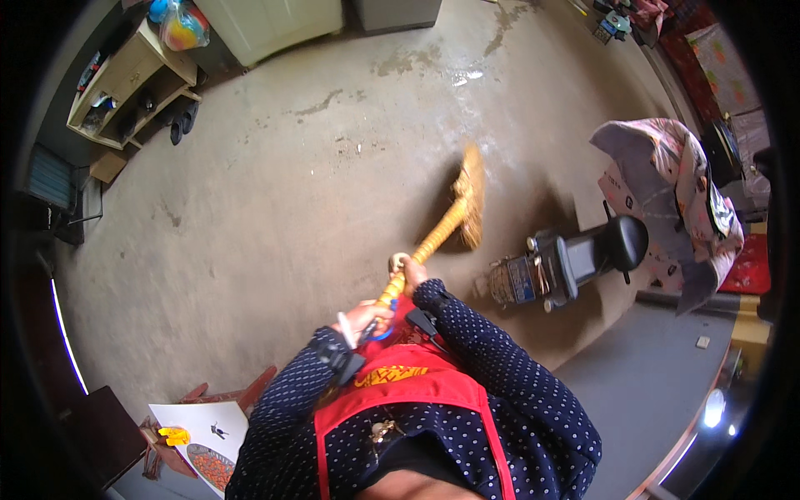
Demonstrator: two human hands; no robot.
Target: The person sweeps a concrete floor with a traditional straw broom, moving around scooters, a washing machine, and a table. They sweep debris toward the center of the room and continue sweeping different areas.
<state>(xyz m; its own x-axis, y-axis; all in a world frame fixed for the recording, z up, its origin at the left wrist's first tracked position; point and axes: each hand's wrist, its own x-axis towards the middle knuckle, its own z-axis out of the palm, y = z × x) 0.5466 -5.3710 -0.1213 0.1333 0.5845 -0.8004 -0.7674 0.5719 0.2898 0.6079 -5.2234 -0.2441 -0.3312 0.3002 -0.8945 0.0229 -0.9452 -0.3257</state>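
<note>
A straw broom [471,196] with a yellow-wrapped handle slants away from me, its bristle head low over the concrete floor. My left hand [365,319] is wrapped round the near part of the handle, close to my red apron. Farther up the handle, my right hand [410,273] grips it too. A white band and a dark strap sit at my left wrist. Something blue shows beside the left hand; I cannot make out what it is. The bristles look slightly blurred.
An electric scooter [575,262] stands just right of the broom, with a patterned cover [667,183] behind it. Far left are a wooden cabinet [129,79] and dark shoes [183,123]. A white board [204,442] lies near left. Wet patches and small debris mark the floor.
</note>
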